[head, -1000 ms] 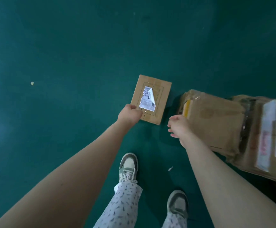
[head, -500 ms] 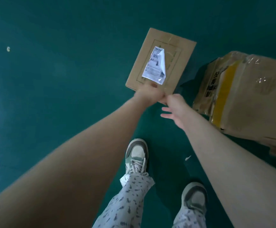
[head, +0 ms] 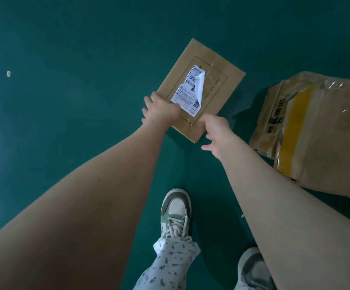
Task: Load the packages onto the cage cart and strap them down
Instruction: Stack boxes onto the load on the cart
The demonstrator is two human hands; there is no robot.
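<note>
A flat, rectangular cardboard package (head: 216, 91) lay in the upper middle of the frame, taped shut so its contents were hidden. Its white paper label (head: 187, 92) had one corner peeled and folded over. The left hand (head: 161, 110) rested on its near left corner with fingers spread fairly straight. The right hand (head: 217, 132) touched the near edge with its thumb, fingers loose and gripping nothing. At the right edge sat a bulky, crumpled cardboard box (head: 326, 132), glossy with clear tape and crossed by a yellow band. The floor (head: 65, 49) was smooth dark green.
</note>
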